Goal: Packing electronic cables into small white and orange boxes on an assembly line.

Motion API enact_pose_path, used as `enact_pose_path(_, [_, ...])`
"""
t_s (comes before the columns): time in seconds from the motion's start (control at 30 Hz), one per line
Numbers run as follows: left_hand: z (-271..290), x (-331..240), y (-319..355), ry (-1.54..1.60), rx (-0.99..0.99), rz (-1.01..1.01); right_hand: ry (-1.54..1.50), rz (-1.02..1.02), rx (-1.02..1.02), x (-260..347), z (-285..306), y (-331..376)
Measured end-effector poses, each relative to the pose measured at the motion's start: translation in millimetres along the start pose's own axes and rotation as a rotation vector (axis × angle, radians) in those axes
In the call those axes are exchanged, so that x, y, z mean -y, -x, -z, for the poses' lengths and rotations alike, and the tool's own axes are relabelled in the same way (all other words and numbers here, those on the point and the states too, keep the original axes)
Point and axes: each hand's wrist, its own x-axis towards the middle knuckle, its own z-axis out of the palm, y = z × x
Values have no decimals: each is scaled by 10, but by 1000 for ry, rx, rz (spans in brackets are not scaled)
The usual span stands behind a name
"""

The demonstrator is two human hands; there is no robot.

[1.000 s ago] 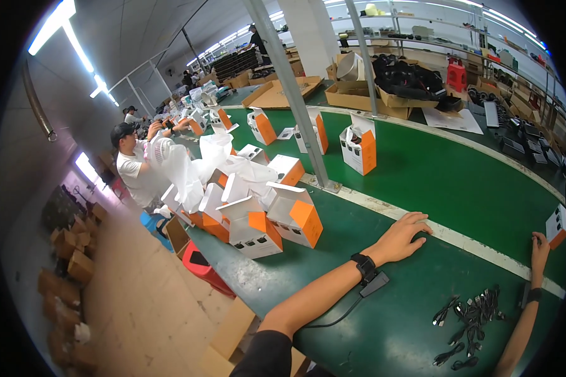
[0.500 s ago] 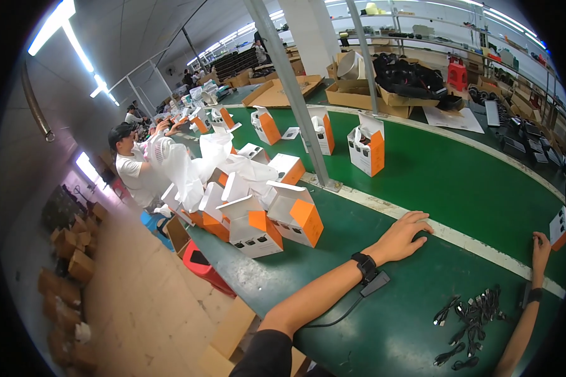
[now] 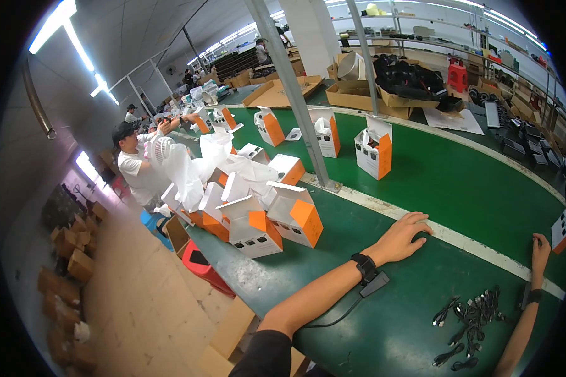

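Left hand (image 3: 397,240) rests at pale rail (image 3: 478,251), fingers spread; right hand (image 3: 539,250) beside white-orange box (image 3: 560,230), can't tell grip; box's orange side faces rail, long axis unclear

From the left hand (image 3: 404,237), the green belt (image 3: 465,195) lies free between twelve and two o'clock. An upright orange-and-white box (image 3: 371,157) blocks eleven, a metal post (image 3: 302,125) ten, and clustered open cartons (image 3: 289,227) nine. Black cables (image 3: 475,317) clutter the bench (image 3: 402,320) toward five; six offers bare passage. At three, the right hand (image 3: 539,247) crowds a smaller box (image 3: 560,231), their gap hard to judge near the rim.
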Motion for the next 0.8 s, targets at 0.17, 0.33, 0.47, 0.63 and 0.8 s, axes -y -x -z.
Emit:
enact_pose_path(0.17, [-6, 16, -3, 2, -11, -8, 12, 18, 2, 11, 33, -13])
enact_pose_path(0.33, [-12, 10, -18, 5, -7, -7, 3, 20, -20, -26, 53, -20])
enact_pose_path(0.47, [-9, 13, -15, 3, -3, -4, 31, 0, -13, 15, 54, -12])
enact_pose_path(0.63, [17, 12, 11, -4, -2, 8, 50, -69, 30, 126, -30, -2])
enact_pose_path(0.8, [-8, 14, -17, 0, -4, -8, 55, 23, -49, -113, 25, -9])
